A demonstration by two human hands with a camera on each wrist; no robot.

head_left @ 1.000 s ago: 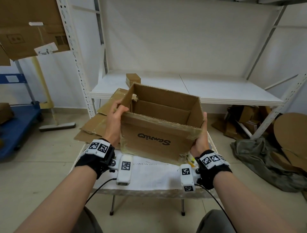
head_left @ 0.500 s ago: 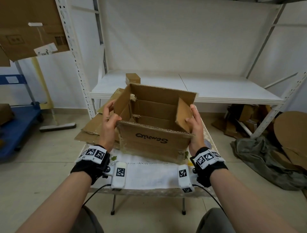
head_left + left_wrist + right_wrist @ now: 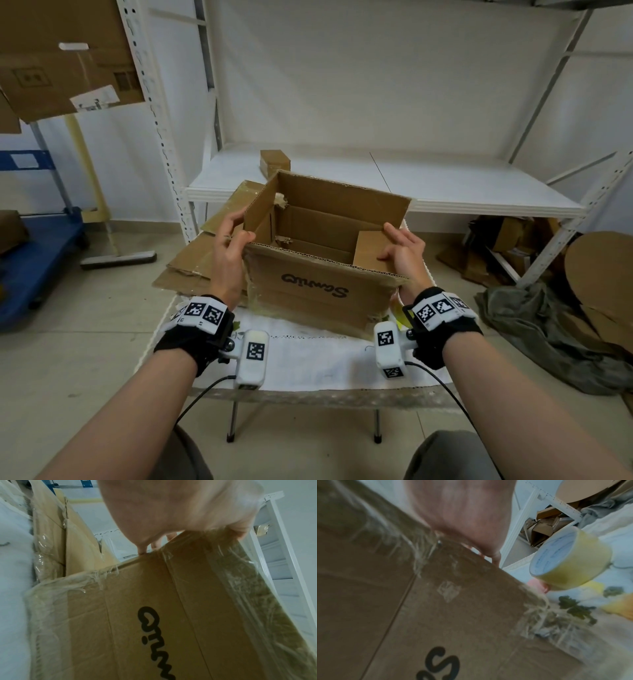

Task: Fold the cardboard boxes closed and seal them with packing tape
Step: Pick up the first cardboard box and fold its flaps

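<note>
An open brown cardboard box (image 3: 315, 291) with black lettering stands on a small table under a white cloth (image 3: 308, 359). My left hand (image 3: 229, 246) grips the upright left end flap (image 3: 260, 212), thumb at the near corner and fingers behind it. My right hand (image 3: 404, 253) presses the right end flap (image 3: 370, 246) inward and down with its fingers laid over it. The long far flap (image 3: 342, 198) stands up. A roll of yellowish packing tape (image 3: 570, 559) lies on the cloth right of the box (image 3: 453, 615). Old clear tape clings to the box (image 3: 154, 615) edges.
Flattened cardboard (image 3: 195, 267) lies against the table's left side. Behind stands a white shelf (image 3: 445, 185) with a small brown box (image 3: 274, 162) on it. A blue cart (image 3: 34, 257) is at the far left. Grey fabric (image 3: 548, 325) and cardboard scraps are on the floor to the right.
Both hands left the box's side walls and rose to the end flaps. The right flap has folded inward and down under my right hand. The left flap stays upright.
</note>
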